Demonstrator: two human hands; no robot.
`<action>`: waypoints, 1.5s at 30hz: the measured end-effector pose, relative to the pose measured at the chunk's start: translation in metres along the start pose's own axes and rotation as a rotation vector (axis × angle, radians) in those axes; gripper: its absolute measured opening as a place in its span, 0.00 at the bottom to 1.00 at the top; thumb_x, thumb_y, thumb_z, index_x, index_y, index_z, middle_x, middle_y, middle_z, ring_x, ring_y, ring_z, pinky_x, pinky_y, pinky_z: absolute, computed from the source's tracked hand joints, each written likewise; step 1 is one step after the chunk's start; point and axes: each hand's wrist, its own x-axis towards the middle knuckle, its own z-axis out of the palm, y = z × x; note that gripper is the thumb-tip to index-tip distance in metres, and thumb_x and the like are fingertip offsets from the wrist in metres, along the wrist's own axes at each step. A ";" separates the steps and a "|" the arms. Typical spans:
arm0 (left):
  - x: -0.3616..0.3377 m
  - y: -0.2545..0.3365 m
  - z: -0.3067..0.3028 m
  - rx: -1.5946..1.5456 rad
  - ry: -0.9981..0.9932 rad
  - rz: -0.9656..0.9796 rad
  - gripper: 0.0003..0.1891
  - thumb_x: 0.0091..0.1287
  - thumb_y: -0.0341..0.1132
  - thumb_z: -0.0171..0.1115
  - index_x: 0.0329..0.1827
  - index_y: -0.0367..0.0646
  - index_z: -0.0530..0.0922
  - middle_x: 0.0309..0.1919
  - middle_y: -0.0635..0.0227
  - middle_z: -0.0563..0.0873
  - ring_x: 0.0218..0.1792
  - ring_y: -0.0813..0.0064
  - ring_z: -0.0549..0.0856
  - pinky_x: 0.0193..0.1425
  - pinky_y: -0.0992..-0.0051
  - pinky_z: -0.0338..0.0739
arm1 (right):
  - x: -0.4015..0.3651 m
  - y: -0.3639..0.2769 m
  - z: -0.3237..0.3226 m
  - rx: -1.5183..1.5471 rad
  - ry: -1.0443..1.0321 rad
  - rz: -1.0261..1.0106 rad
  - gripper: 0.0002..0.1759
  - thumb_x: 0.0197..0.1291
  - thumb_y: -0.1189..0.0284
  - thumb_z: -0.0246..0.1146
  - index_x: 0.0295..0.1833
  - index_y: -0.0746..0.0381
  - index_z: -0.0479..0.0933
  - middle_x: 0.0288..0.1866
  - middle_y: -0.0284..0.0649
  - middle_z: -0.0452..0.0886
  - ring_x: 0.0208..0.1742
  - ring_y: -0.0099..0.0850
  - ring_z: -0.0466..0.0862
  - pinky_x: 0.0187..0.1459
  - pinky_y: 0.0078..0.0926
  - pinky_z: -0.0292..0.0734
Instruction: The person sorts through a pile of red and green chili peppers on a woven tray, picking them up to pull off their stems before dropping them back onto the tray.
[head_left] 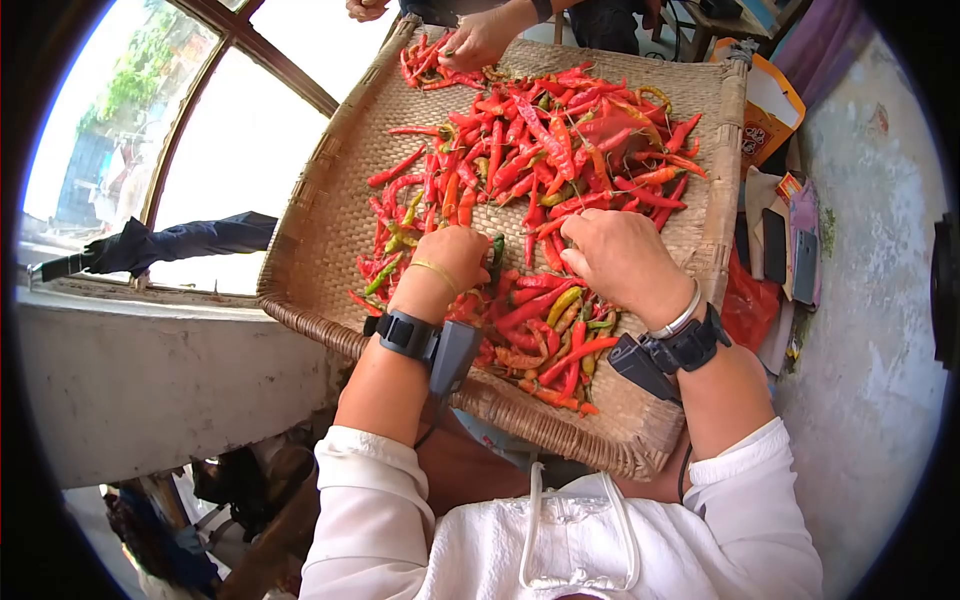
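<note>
A large woven basket tray [320, 215] holds many chillies, mostly red with some green and yellow. My left hand [452, 262] is over the left part of the chillies with curled fingers; a dark green chilli [498, 250] shows beside its fingertips. My right hand [615, 255] is at the middle of the heap, its fingers bent down to the red chillies [552, 255]; what lies under the fingertips is hidden. Nearer to me, between my wrists, is a lower heap of chillies [540, 320], with a larger heap [540, 135] beyond my hands.
Another person's hand [478, 38] reaches over a small pile of chillies [425, 62] at the tray's far left corner. A folded umbrella [200, 243] lies on the windowsill at left. Phones [804, 266] and a red bag [750, 303] are right of the tray, near the wall.
</note>
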 end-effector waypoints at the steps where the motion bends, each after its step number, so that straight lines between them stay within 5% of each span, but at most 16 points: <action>1: 0.000 0.000 0.002 0.020 -0.026 -0.010 0.12 0.48 0.42 0.67 0.33 0.47 0.82 0.32 0.63 0.84 0.36 0.61 0.83 0.38 0.64 0.77 | -0.002 0.000 0.000 -0.013 -0.021 -0.001 0.08 0.48 0.69 0.61 0.30 0.62 0.72 0.27 0.45 0.76 0.32 0.43 0.79 0.34 0.39 0.74; 7: -0.004 0.011 -0.004 -0.067 -0.127 0.025 0.11 0.52 0.47 0.63 0.34 0.54 0.83 0.33 0.64 0.84 0.35 0.62 0.83 0.40 0.65 0.78 | -0.011 -0.003 -0.001 -0.045 -0.059 -0.003 0.08 0.48 0.69 0.62 0.29 0.62 0.72 0.27 0.43 0.76 0.32 0.41 0.79 0.35 0.38 0.74; 11: 0.001 0.025 0.003 0.017 -0.009 -0.080 0.17 0.53 0.50 0.63 0.35 0.47 0.83 0.34 0.61 0.84 0.38 0.62 0.83 0.41 0.66 0.78 | -0.016 -0.009 -0.002 -0.115 -0.091 -0.009 0.09 0.49 0.68 0.62 0.30 0.61 0.73 0.27 0.42 0.77 0.33 0.40 0.80 0.35 0.37 0.75; 19: -0.001 0.017 0.015 -0.010 0.043 0.042 0.11 0.51 0.38 0.60 0.34 0.43 0.83 0.33 0.59 0.84 0.37 0.61 0.83 0.41 0.65 0.78 | -0.015 -0.019 -0.004 -0.127 -0.134 -0.035 0.08 0.50 0.67 0.62 0.31 0.60 0.73 0.28 0.42 0.78 0.34 0.40 0.81 0.35 0.37 0.76; 21: -0.006 0.014 0.009 -0.263 0.156 0.162 0.09 0.45 0.34 0.60 0.28 0.40 0.81 0.27 0.58 0.81 0.33 0.56 0.81 0.37 0.64 0.76 | -0.014 -0.014 -0.003 -0.075 -0.123 -0.019 0.09 0.49 0.67 0.62 0.31 0.61 0.73 0.28 0.43 0.78 0.34 0.41 0.80 0.35 0.38 0.76; 25: -0.016 0.017 -0.010 -0.684 0.172 0.244 0.06 0.49 0.29 0.62 0.30 0.39 0.80 0.27 0.62 0.83 0.30 0.70 0.82 0.36 0.73 0.75 | -0.010 -0.011 -0.002 -0.059 -0.171 0.053 0.12 0.48 0.68 0.63 0.37 0.62 0.75 0.29 0.44 0.77 0.35 0.44 0.79 0.37 0.39 0.74; 30: -0.013 0.014 -0.024 -0.873 0.031 0.363 0.07 0.54 0.29 0.62 0.35 0.38 0.80 0.27 0.67 0.83 0.28 0.80 0.80 0.36 0.78 0.75 | 0.002 -0.010 0.009 0.233 0.166 -0.046 0.11 0.50 0.70 0.62 0.37 0.65 0.75 0.30 0.47 0.79 0.35 0.44 0.80 0.37 0.35 0.75; 32: -0.012 0.012 -0.026 -0.910 0.005 0.398 0.07 0.55 0.28 0.61 0.36 0.38 0.79 0.26 0.68 0.83 0.28 0.81 0.80 0.35 0.78 0.75 | 0.004 -0.011 -0.002 0.386 -0.040 0.035 0.10 0.50 0.71 0.62 0.38 0.65 0.76 0.30 0.47 0.79 0.34 0.43 0.80 0.37 0.33 0.74; 33: -0.012 0.011 -0.027 -0.906 0.021 0.406 0.07 0.55 0.29 0.61 0.36 0.38 0.79 0.26 0.67 0.83 0.28 0.79 0.80 0.35 0.76 0.75 | 0.006 -0.012 -0.007 0.539 -0.245 0.117 0.10 0.50 0.72 0.61 0.39 0.64 0.77 0.30 0.48 0.79 0.33 0.43 0.80 0.36 0.31 0.74; 35: -0.014 0.006 -0.028 -0.905 0.038 0.414 0.07 0.55 0.29 0.61 0.36 0.38 0.79 0.26 0.66 0.83 0.28 0.77 0.81 0.34 0.75 0.75 | 0.008 -0.005 -0.012 0.508 -0.184 0.134 0.09 0.50 0.73 0.61 0.37 0.65 0.77 0.28 0.47 0.79 0.32 0.38 0.81 0.35 0.30 0.73; 36: -0.014 0.002 -0.029 -0.778 0.226 0.303 0.07 0.56 0.30 0.62 0.36 0.38 0.79 0.27 0.64 0.83 0.28 0.74 0.82 0.34 0.74 0.75 | 0.010 -0.001 -0.015 0.480 -0.120 0.150 0.08 0.50 0.74 0.60 0.36 0.65 0.78 0.26 0.45 0.79 0.31 0.34 0.81 0.34 0.28 0.73; 37: -0.016 -0.002 -0.030 -0.643 0.408 0.189 0.08 0.56 0.32 0.62 0.35 0.38 0.79 0.27 0.62 0.83 0.29 0.70 0.82 0.34 0.72 0.75 | 0.013 0.000 -0.022 0.547 -0.147 0.372 0.08 0.52 0.73 0.61 0.37 0.65 0.78 0.24 0.41 0.79 0.30 0.25 0.80 0.34 0.24 0.73; 41: -0.022 -0.004 -0.027 -0.379 0.206 0.037 0.11 0.53 0.39 0.61 0.36 0.44 0.81 0.28 0.58 0.83 0.34 0.58 0.82 0.40 0.64 0.77 | 0.035 0.004 -0.015 0.940 0.328 0.415 0.16 0.54 0.72 0.62 0.50 0.64 0.74 0.27 0.38 0.79 0.29 0.21 0.78 0.33 0.21 0.73; 42: -0.017 -0.006 -0.013 -0.318 0.186 0.140 0.11 0.52 0.39 0.60 0.36 0.44 0.81 0.29 0.58 0.84 0.36 0.58 0.82 0.42 0.64 0.77 | 0.039 0.002 -0.015 1.139 0.476 0.373 0.21 0.55 0.72 0.62 0.55 0.64 0.71 0.28 0.38 0.80 0.28 0.22 0.78 0.33 0.20 0.73; 45: -0.010 0.014 0.000 -0.119 0.008 0.176 0.13 0.52 0.40 0.62 0.38 0.45 0.82 0.36 0.58 0.83 0.41 0.59 0.82 0.46 0.64 0.77 | 0.038 0.011 -0.006 0.799 0.243 0.356 0.28 0.54 0.72 0.63 0.61 0.64 0.65 0.31 0.39 0.80 0.28 0.23 0.79 0.34 0.22 0.74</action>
